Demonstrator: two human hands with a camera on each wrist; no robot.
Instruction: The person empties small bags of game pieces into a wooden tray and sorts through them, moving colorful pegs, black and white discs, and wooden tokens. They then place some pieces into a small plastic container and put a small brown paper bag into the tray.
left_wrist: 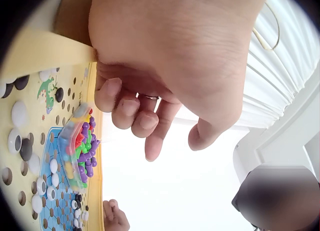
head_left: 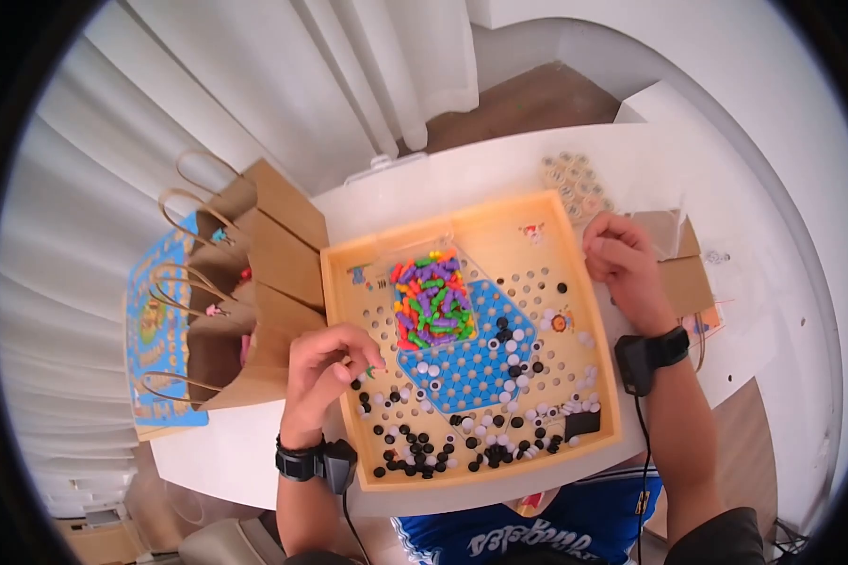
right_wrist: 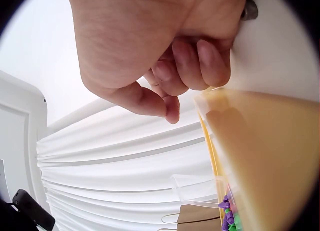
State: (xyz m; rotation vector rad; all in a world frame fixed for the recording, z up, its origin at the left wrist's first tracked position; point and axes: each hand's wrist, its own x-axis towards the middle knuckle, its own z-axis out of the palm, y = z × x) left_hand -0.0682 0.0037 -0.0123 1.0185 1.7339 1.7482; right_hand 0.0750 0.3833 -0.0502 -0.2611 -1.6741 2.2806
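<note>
My left hand point(head_left: 334, 372) hovers by the left rim of a shallow wooden game tray point(head_left: 481, 224). Its fingers are loosely bent and hold nothing; in the left wrist view the thumb point(left_wrist: 202, 135) stands apart from them. At the tray's right rim is my right hand point(head_left: 624, 262), fingers curled loosely, with the thumb meeting the index finger and nothing visible between them. Inside the tray, a clear box holds many colourful pegs point(head_left: 433, 297), partly over a blue hexagon-patterned board point(head_left: 466, 377). Black pieces point(head_left: 415, 457) and white pieces point(head_left: 481, 430) lie scattered toward the near side.
Brown paper bags point(head_left: 287, 254) with twisted handles stand left of the tray, before a blue printed board point(head_left: 155, 311). Round wooden discs point(head_left: 575, 179) lie beyond the far right corner. Another brown paper bag point(head_left: 688, 282) lies to the right. White curtains point(head_left: 254, 75) hang behind.
</note>
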